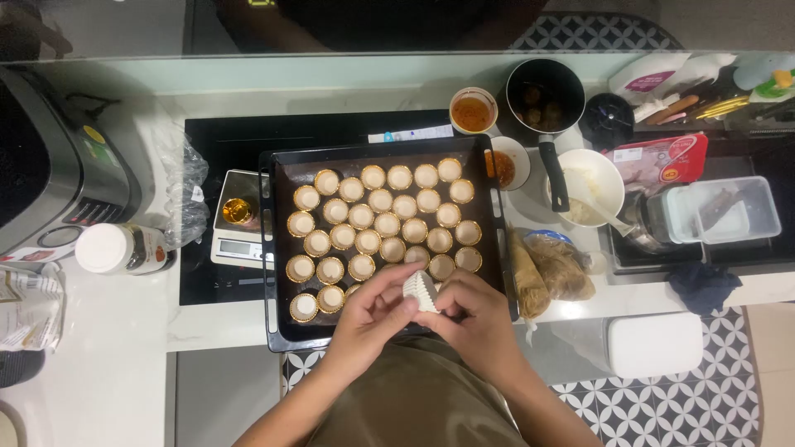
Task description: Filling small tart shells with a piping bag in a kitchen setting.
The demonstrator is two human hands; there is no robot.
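While both hands, left hand (374,308) and right hand (472,313), pinched a stack of white paper cups (421,290) over the near edge of the baking tray (277,240), one cup was seemingly being peeled off. Setting it down would call for a bare spot beside the filled cups (383,222).

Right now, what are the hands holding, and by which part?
Both hands, left hand and right hand, hold a small stack of white paper cups by its fluted sides.

Head camera looks straight down, fairly close.
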